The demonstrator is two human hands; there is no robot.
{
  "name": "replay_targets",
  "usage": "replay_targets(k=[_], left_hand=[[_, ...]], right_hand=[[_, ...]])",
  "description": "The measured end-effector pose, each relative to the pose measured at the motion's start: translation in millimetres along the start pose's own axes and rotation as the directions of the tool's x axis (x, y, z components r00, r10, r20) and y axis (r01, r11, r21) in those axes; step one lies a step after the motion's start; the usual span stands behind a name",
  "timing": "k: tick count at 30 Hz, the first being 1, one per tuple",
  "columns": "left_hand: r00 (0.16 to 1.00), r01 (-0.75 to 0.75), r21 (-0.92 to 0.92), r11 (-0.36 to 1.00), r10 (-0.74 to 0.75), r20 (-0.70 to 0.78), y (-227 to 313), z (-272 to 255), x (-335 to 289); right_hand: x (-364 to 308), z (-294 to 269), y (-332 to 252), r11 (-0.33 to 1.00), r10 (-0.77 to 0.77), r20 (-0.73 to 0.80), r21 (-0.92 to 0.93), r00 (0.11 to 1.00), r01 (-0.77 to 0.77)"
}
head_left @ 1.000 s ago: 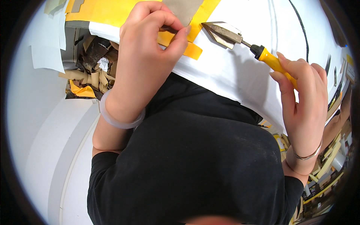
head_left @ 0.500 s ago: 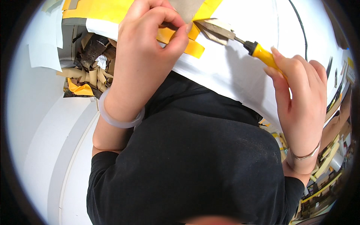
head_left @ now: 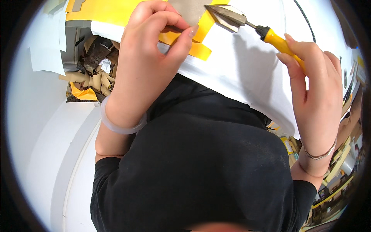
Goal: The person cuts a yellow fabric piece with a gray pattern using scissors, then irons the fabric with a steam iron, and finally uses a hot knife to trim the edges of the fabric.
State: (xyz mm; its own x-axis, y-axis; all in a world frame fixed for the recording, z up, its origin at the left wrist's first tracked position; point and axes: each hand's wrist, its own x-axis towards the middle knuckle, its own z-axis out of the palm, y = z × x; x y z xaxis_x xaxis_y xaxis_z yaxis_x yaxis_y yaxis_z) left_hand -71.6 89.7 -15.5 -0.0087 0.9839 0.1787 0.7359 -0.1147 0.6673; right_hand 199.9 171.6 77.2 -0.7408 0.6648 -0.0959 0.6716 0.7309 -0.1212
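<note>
My right hand [head_left: 315,73] grips a yellow-handled tool [head_left: 280,42] with a pointed, folded metal head, which hangs just above the white sheet [head_left: 259,77]. Its tip is near the end of a yellow strip [head_left: 205,26] that borders a grey-brown flat piece [head_left: 188,11]. My left hand [head_left: 158,42] is closed, thumb and forefinger pinched at the lower part of this strip; what lies between the fingertips is hidden. Below those fingers another yellow strip [head_left: 200,51] sticks out over the white sheet. A wider yellow sheet [head_left: 102,12] lies left of my left hand.
At the left, beneath the table edge, an opening holds brown and yellow scraps [head_left: 94,75]. White papers [head_left: 46,52] hang beside it. A black cord [head_left: 307,20] runs along the far right of the work surface. Tools and stacked materials [head_left: 342,162] crowd the right rim.
My right hand has moved slightly right, and the tool's tip has pulled up and away from the pinched fingers. My left hand stays nearly in place, still pinching.
</note>
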Motion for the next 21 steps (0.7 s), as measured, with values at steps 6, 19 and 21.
replay_targets(k=[6,19,21], left_hand=[[0.998,-0.070,0.006,0.998,0.070,-0.006,2,3,2],[0.997,0.077,-0.155,0.985,-0.080,-0.014,9,-1,4],[0.985,0.171,-0.191,0.967,-0.162,0.062,6,-7,9]], right_hand=[[-15,-1,0,0.999,0.044,0.012,0.030,0.999,-0.045],[-24,1,-1,0.993,-0.021,0.053,0.118,0.998,0.014],[-23,1,0,0.993,-0.047,0.053,0.110,0.997,0.041]])
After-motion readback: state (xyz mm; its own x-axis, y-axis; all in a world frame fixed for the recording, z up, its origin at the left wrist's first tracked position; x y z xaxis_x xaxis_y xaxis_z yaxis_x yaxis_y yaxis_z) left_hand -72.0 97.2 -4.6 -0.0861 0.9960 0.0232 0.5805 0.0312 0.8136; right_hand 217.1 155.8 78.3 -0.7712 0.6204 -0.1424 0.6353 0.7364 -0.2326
